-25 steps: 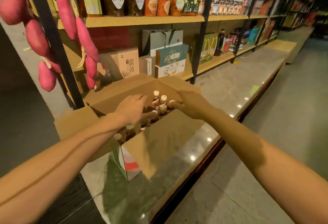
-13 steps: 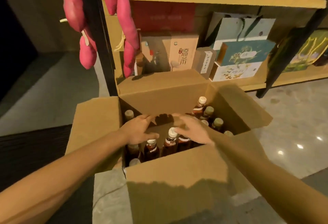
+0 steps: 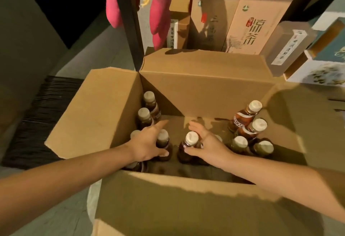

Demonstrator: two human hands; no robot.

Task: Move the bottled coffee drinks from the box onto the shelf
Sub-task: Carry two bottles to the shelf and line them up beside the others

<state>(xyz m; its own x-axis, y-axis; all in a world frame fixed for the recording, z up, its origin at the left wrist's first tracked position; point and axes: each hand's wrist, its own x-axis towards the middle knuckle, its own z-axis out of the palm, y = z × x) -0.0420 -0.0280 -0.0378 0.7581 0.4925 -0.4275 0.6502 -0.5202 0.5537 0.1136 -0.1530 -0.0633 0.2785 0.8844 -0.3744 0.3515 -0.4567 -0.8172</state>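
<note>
An open cardboard box (image 3: 205, 90) holds several brown coffee bottles with pale caps. My left hand (image 3: 147, 142) is inside it, fingers and thumb wrapped around one bottle (image 3: 162, 138) near the box's middle. My right hand (image 3: 207, 144) curls around a second bottle (image 3: 191, 139) just beside it. More bottles stand at the right (image 3: 248, 116) and along the left wall (image 3: 149, 101). Both held bottles still stand on the box floor.
Behind the box stands a black shelf post (image 3: 130, 21) with pink hanging items (image 3: 158, 11). Tan gift boxes (image 3: 257, 22) and a pale carton (image 3: 287, 45) fill the shelf behind. A dark grille (image 3: 37, 116) lies at the left.
The view has dropped and closed in on the box. Both hands went deeper and closed around two neighbouring bottles in the middle.
</note>
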